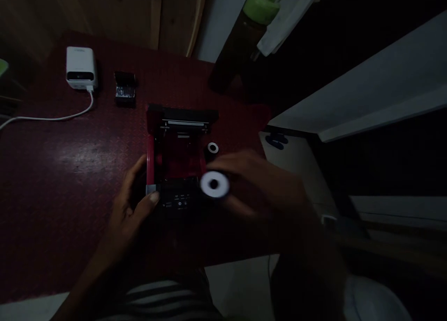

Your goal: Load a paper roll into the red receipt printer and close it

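Note:
A small red and black printer stands on the dark red table with its lid open. My left hand grips the printer's left front corner, thumb on its front edge. Blurred by motion, my right hand holds a white paper roll at the printer's front right corner. A second, smaller white roll lies just right of the printer.
A white power bank with a white cable sits at the back left, a small black device beside it. A dark bottle with a green cap stands at the back. White furniture lies right of the table.

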A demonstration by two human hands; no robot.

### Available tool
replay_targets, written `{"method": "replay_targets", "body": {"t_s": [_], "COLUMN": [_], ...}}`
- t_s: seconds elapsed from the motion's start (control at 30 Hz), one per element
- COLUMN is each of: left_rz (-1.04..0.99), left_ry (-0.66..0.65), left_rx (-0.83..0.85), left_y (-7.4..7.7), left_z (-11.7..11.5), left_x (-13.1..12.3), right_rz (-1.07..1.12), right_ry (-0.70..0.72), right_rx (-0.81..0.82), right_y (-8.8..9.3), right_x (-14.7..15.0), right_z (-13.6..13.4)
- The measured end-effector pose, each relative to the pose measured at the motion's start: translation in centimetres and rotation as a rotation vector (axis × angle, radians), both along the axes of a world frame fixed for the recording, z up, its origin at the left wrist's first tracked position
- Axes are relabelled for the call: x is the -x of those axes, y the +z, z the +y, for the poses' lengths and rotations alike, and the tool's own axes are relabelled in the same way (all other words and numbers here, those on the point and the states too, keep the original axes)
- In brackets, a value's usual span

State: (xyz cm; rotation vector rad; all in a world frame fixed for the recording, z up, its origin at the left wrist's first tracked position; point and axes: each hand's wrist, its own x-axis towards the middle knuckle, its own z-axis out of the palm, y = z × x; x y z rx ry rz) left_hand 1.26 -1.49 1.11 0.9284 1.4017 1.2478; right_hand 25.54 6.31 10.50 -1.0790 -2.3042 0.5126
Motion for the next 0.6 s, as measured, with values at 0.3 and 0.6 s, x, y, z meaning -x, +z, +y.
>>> {"method": "replay_targets", "body": {"t_s": [0.3,0.6], "left_rz": [0.01,0.0], "left_ry": [-0.025,-0.039], "left_rx": [-0.018,-0.003], "left_y": [0.0,0.1], "left_z": [0.0,0.0], "left_x": [0.1,0.1], "right_rz": [-0.802,-0.762], "right_ry": [0.03,0.027], "right_rx": [0.166,0.314], "right_y": [-0.5,-1.8], "right_x": [9.6,9.9], "right_z": [3.7,5.3]}}
